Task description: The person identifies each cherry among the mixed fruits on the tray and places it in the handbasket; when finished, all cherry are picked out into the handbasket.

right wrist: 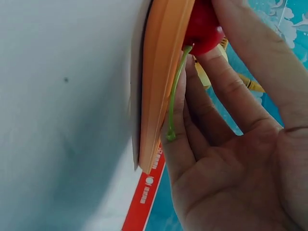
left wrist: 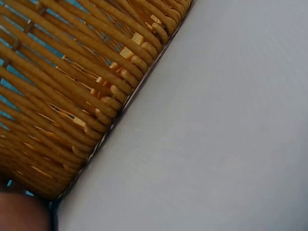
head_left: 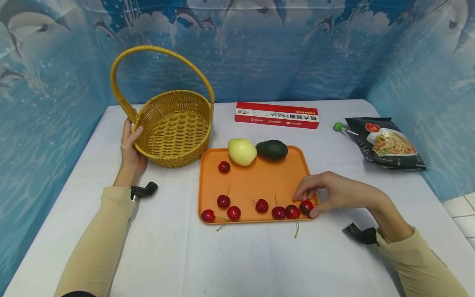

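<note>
At the left, my left hand (head_left: 131, 150) holds the side of a yellow wicker basket (head_left: 174, 97), its thumb at the rim near the handle's foot. The basket's woven wall (left wrist: 86, 67) fills a corner of the left wrist view. My right hand (head_left: 339, 192) reaches over the right end of an orange tray (head_left: 237, 185) and pinches a red cherry (head_left: 306, 207) at the near right corner. In the right wrist view this cherry (right wrist: 204, 29) sits between thumb and finger, its green stem hanging down. Several other cherries (head_left: 261, 206) lie on the tray.
A yellow lemon-like fruit (head_left: 242, 152) and a dark green avocado (head_left: 272, 149) lie at the tray's far edge. Behind is a red pasta box (head_left: 276, 115). A green lollipop (head_left: 338, 126) and a black noodle packet (head_left: 387, 143) lie at the right.
</note>
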Demonstrator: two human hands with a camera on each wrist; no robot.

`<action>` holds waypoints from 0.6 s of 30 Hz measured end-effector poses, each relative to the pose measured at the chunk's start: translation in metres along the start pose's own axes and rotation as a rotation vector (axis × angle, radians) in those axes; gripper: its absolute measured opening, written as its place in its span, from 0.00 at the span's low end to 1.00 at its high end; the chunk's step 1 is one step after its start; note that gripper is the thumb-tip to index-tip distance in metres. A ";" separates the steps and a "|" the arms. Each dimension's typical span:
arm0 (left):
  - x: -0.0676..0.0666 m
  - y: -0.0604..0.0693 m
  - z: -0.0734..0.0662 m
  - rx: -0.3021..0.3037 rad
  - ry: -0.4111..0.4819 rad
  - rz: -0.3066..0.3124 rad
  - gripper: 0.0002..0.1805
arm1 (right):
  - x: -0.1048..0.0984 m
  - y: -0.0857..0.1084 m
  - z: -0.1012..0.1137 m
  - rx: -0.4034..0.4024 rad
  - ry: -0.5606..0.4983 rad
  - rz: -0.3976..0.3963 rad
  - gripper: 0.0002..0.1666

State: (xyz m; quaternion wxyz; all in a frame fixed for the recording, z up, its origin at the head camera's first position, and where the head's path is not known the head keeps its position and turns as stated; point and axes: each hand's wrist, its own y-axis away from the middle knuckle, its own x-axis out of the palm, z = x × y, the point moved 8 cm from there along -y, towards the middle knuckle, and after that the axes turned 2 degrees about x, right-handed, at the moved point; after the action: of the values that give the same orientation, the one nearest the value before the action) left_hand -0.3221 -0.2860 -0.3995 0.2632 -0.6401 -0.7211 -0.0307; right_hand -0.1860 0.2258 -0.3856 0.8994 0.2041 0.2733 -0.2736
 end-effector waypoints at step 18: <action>-0.005 -0.001 0.004 -0.023 -0.002 -0.054 0.31 | -0.006 -0.001 -0.003 0.052 0.047 -0.043 0.19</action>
State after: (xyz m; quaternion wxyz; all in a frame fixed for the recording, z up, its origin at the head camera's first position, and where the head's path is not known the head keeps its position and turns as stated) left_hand -0.3238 -0.2893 -0.4045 0.2543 -0.6234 -0.7380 -0.0456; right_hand -0.1923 0.2287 -0.3845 0.8809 0.2279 0.2915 -0.2951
